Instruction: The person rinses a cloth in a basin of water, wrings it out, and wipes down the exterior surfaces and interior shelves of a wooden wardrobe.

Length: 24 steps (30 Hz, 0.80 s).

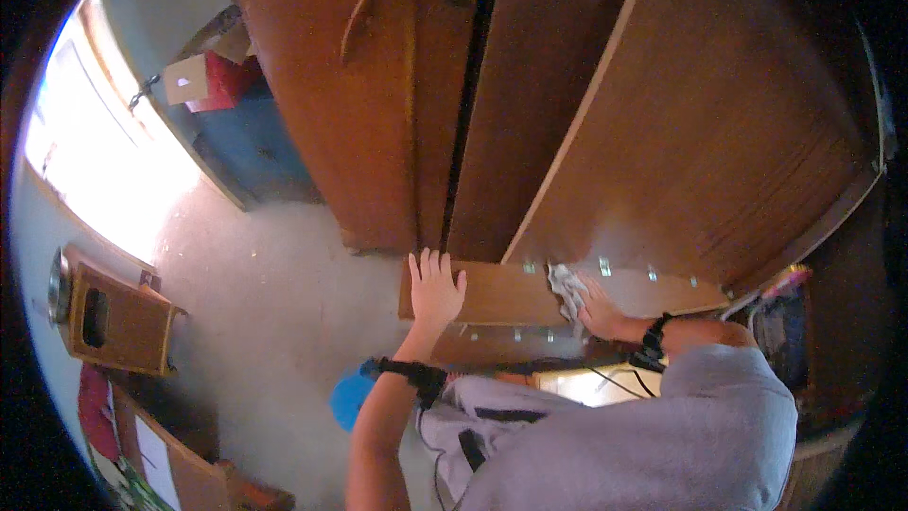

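Observation:
A brown wooden shelf board runs in front of me, below the large wooden cabinet panels. On the board's left end lies my left hand, its fingers stretched out and nothing in it. Farther right, my right hand rests spread over a crumpled whitish cloth, pressing it to the board. Part of the cloth is hidden under the palm. Small shiny clear pieces dot the board's far edge, with several more along its near edge.
Tall wooden cabinet doors rise beyond the board, and a wide wooden panel stands at right. A red box sits on a blue container at far left. A wooden stool and a blue round object are nearer.

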{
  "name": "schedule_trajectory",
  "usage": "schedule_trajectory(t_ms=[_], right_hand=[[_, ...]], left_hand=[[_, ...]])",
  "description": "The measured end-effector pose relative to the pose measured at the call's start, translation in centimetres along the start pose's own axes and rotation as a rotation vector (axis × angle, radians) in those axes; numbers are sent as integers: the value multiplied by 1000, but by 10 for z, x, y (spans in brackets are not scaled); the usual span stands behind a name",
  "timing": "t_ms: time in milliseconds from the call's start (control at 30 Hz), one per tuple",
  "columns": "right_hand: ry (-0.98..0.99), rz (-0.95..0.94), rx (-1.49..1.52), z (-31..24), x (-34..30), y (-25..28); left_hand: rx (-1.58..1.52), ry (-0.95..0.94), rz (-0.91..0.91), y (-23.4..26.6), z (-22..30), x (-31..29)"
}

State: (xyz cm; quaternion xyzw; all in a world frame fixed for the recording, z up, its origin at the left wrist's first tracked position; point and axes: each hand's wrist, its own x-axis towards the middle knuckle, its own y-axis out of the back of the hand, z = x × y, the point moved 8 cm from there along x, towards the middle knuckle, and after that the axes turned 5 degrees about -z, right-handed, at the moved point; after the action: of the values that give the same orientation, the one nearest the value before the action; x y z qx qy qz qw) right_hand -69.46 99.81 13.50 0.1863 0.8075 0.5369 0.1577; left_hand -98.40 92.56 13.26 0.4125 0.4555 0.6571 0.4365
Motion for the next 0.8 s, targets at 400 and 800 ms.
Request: schedule_trajectory(t_ms=[400, 800], right_hand=[[20, 265, -163, -15, -12, 12], [206, 240, 60, -57, 52, -21]], left_hand=[[28, 53, 6, -3, -3, -2], [-48, 401, -92, -38, 91, 18]])
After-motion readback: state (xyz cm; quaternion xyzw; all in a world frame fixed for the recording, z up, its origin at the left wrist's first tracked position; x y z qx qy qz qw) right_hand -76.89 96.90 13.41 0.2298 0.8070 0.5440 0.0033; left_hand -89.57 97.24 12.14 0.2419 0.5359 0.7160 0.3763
